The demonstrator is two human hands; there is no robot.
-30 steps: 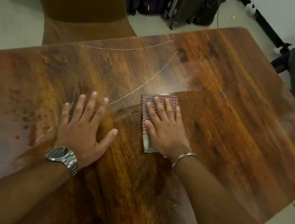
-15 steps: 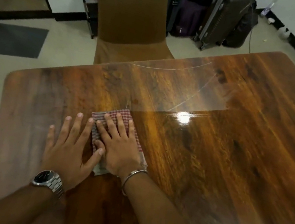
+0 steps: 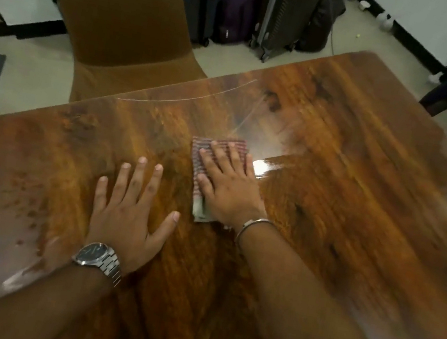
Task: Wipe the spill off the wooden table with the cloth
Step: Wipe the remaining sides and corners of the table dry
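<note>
Pressing the cloth (image 3: 221, 151) flat on the wooden table (image 3: 346, 190) is our right hand (image 3: 228, 188), its fingers straight and spread over the checked fabric, so nothing is gripped; the palm only holds the cloth down. The cloth lies near the middle of the table, a little toward the far edge, just left of a bright wet-looking shine (image 3: 260, 165) that we judge to be part of the spill, though glare makes this uncertain. Our left hand (image 3: 129, 210) rests on bare wood just left of the cloth, apart from it, fingers straight and splayed, holding nothing, with a watch (image 3: 96, 259) at the wrist. We think the wiping is in progress. To do it well, we should keep even pressure under the whole palm, move the cloth in overlapping passes across the shiny patch, and keep the left hand steady as support. Beyond the far edge of the table stands a brown chair (image 3: 123, 19), and suitcases (image 3: 272, 9) behind it.
</note>
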